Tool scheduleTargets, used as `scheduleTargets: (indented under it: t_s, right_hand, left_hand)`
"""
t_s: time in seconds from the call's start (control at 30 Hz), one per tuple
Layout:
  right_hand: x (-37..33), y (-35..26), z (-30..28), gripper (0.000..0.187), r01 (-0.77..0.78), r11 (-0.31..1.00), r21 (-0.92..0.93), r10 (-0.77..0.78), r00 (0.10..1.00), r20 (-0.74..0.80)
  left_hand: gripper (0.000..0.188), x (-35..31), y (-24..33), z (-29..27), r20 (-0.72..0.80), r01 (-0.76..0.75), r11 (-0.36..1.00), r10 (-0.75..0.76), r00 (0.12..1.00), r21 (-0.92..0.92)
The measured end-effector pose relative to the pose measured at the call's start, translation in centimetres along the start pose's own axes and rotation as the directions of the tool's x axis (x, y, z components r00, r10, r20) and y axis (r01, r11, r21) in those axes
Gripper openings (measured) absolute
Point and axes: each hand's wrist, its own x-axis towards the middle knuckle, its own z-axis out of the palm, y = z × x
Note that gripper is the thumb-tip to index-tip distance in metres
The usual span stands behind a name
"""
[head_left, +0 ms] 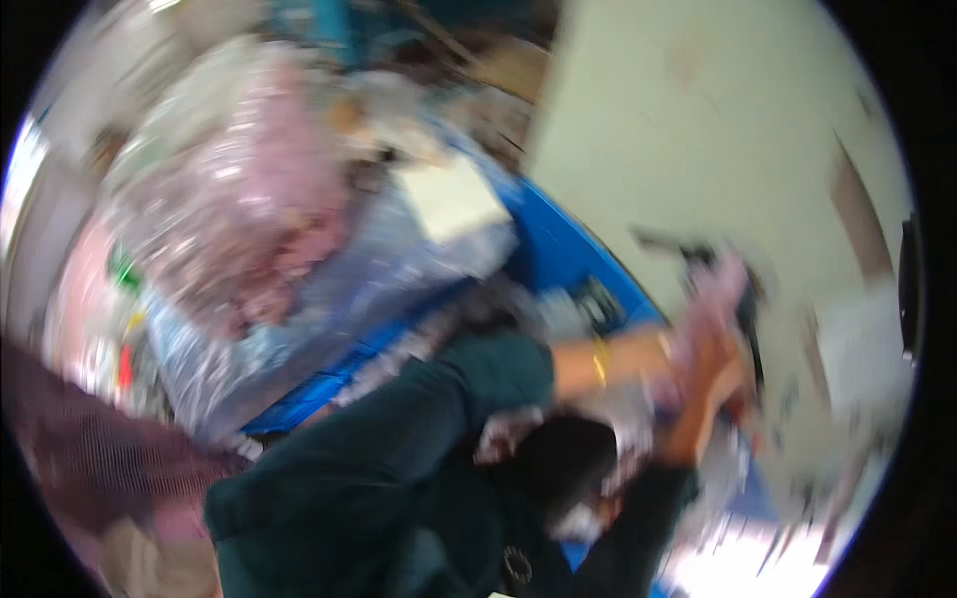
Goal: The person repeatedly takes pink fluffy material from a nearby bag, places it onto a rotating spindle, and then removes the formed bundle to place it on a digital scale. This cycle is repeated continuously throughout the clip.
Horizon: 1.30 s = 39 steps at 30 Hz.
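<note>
Pink item (722, 284), blurred, at left hand (653, 356) and right hand (718, 371), cannot tell whether either grips, yellow bracelet (600, 364) near former, blue crate (570, 235) alongside, glossy plastic bag (249, 149) upper left.

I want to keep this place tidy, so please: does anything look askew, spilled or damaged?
The left side looks untidy: a pinkish plastic bundle and a white block lie on rumpled bluish plastic by the blue bin. No clear spill shows; the pink item at the right hand is too blurred to judge.
</note>
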Motion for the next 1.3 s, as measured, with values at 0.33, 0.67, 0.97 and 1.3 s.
scheduleTargets:
  t_s: [0.33, 0.67, 0.97, 1.3]
  right_hand:
    - [-5.3, 3.5, -2.1, 0.024, -0.494, 0.625, 0.604, 0.261, 0.862, 0.435]
    - [-3.1, -4.0, -7.9, 0.054, -0.365, 0.700, 0.614, 0.136, 0.912, 0.387]
    - [-3.1, -3.9, -7.7, 0.050, -0.266, 0.896, 0.355, 0.169, 0.945, 0.280]
    - [-6.7, -6.9, -3.3, 0.037, -0.475, 0.765, 0.435, 0.506, 0.861, 0.052]
  left_hand:
    - [0.049, -2.6, 0.8, -2.4, 0.146, 0.393, 0.892, -0.368, 0.918, -0.223]
    - [0.038, -2.2, 2.4, 3.1, 0.136, 0.374, 0.858, -0.349, 0.927, -0.353]
    - [0.029, -2.3, 1.4, 6.3, -0.167, 0.134, 0.983, -0.155, 0.974, -0.126]
    - [0.041, -4.1, 0.9, 3.3, -0.109, 0.248, 0.951, -0.271, 0.956, -0.187]
